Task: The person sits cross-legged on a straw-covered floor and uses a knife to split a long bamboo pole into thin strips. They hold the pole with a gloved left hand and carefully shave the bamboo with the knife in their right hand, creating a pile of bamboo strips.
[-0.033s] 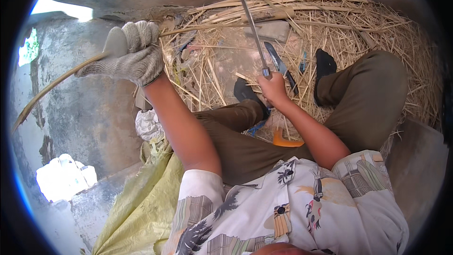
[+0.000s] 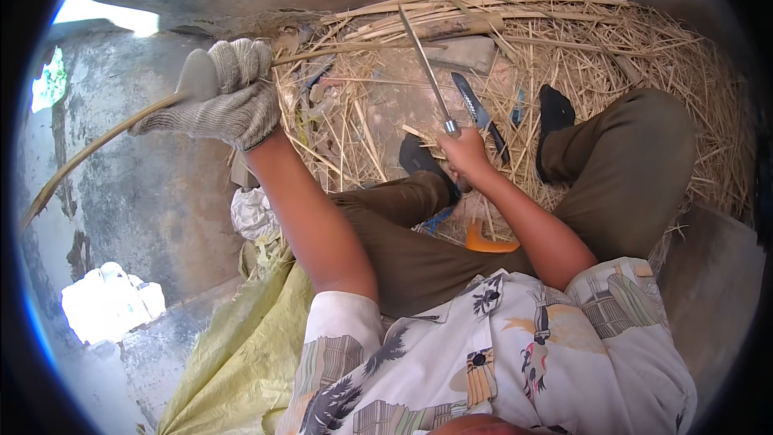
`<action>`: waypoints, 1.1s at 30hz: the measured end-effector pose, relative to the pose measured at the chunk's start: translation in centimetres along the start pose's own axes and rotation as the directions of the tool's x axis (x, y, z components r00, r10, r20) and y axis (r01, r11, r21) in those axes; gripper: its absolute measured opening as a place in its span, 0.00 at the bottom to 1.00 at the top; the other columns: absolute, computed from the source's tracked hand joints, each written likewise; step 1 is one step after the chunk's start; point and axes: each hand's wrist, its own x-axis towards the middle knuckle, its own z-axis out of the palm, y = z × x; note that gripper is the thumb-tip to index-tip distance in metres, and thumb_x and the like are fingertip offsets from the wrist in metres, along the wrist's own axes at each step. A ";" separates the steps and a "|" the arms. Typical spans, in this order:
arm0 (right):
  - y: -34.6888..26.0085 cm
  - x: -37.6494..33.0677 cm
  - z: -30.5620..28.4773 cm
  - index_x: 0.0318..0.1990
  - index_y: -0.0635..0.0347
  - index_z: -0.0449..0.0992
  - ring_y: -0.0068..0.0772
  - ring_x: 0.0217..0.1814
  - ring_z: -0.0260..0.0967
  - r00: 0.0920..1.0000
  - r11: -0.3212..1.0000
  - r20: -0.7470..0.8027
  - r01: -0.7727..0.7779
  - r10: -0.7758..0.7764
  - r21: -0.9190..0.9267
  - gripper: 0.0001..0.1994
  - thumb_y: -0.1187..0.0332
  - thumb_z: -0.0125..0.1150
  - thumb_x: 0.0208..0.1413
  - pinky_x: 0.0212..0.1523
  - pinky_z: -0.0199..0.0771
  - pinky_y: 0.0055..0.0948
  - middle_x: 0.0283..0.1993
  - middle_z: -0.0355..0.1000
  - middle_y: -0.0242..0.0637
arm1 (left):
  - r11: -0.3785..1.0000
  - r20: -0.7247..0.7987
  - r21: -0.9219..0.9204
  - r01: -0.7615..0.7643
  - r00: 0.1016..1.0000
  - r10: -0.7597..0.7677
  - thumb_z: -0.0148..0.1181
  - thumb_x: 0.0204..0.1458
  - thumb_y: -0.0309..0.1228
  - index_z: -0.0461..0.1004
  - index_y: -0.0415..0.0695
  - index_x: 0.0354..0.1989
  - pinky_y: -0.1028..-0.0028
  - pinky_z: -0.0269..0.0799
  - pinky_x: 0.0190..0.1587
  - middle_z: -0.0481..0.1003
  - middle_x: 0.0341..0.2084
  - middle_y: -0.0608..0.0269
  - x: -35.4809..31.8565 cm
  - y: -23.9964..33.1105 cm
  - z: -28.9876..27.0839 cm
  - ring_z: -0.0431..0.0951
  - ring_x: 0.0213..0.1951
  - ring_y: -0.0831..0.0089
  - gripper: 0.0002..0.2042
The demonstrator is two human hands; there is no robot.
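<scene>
My left hand (image 2: pixel 229 101), in a grey knitted glove with a smooth palm coating, is closed around a long thin strip of split bamboo or cane (image 2: pixel 101 149). One end of the strip curves down to the left. Its other end runs rightward above the littered floor. My bare right hand (image 2: pixel 465 153) grips the handle of a long narrow-bladed knife (image 2: pixel 423 60), its blade pointing up and away from me. The blade's tip lies close to the strip's right end; whether they touch I cannot tell.
Dry shavings (image 2: pixel 644 40) and longer strips (image 2: pixel 515 6) litter the far floor. Between my feet lies a dark tool with a perforated blade (image 2: pixel 475 105). An orange curved handle (image 2: pixel 485 242) rests near my lap. A yellow-green woven sack (image 2: pixel 241 346) lies at my left, beside a worn wall (image 2: pixel 177 177).
The knife has dropped slightly toward me, its tip now lower in the picture. My left hand and the strip have barely shifted.
</scene>
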 end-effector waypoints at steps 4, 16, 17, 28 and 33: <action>-0.5 0.2 -0.4 0.20 0.64 0.72 0.29 0.18 0.68 0.985 0.987 0.060 -0.157 0.159 -0.032 0.14 0.64 0.61 0.50 0.23 0.66 0.31 0.16 0.69 0.35 | 0.999 -0.025 0.016 -0.046 0.999 0.047 0.37 0.45 0.81 0.54 0.56 0.12 0.70 0.40 0.20 0.50 0.09 0.72 -0.7 0.6 -1.5 0.46 0.14 0.74 0.37; -0.6 0.4 -0.2 0.25 0.66 0.73 0.37 0.21 0.69 0.990 0.948 -0.036 0.119 -0.136 -0.296 0.12 0.65 0.60 0.50 0.29 0.68 0.38 0.18 0.70 0.42 | 0.994 -0.161 0.105 -0.010 0.987 0.027 0.47 0.50 0.64 0.55 0.54 0.16 0.69 0.46 0.24 0.53 0.13 0.70 -1.8 -0.7 -0.2 0.50 0.17 0.72 0.27; -0.3 0.4 -0.5 0.25 0.66 0.73 0.37 0.21 0.70 0.993 0.954 -0.031 0.102 -0.115 -0.281 0.12 0.65 0.60 0.50 0.29 0.68 0.38 0.19 0.70 0.43 | 0.995 -0.190 0.099 -0.010 0.981 0.029 0.49 0.53 0.58 0.55 0.54 0.18 0.68 0.48 0.25 0.54 0.14 0.69 -1.9 -0.9 -0.1 0.51 0.18 0.71 0.24; -3.8 -0.7 -1.5 0.25 0.67 0.73 0.34 0.21 0.64 0.906 0.921 -0.164 0.385 -0.389 -0.056 0.11 0.66 0.60 0.50 0.29 0.67 0.36 0.20 0.72 0.42 | 0.987 -0.175 0.162 0.011 0.984 0.018 0.38 0.30 0.88 0.55 0.56 0.10 0.72 0.42 0.21 0.51 0.09 0.74 -0.5 -1.2 3.5 0.47 0.14 0.77 0.41; 0.4 1.5 -1.9 0.23 0.68 0.72 0.34 0.23 0.69 0.989 0.973 -0.123 0.059 -0.088 -0.224 0.12 0.66 0.60 0.49 0.31 0.70 0.37 0.19 0.71 0.43 | 0.997 0.081 0.067 -0.023 0.997 0.018 0.47 0.49 0.59 0.55 0.51 0.16 0.71 0.44 0.22 0.52 0.12 0.69 -0.6 -1.9 3.9 0.49 0.16 0.75 0.25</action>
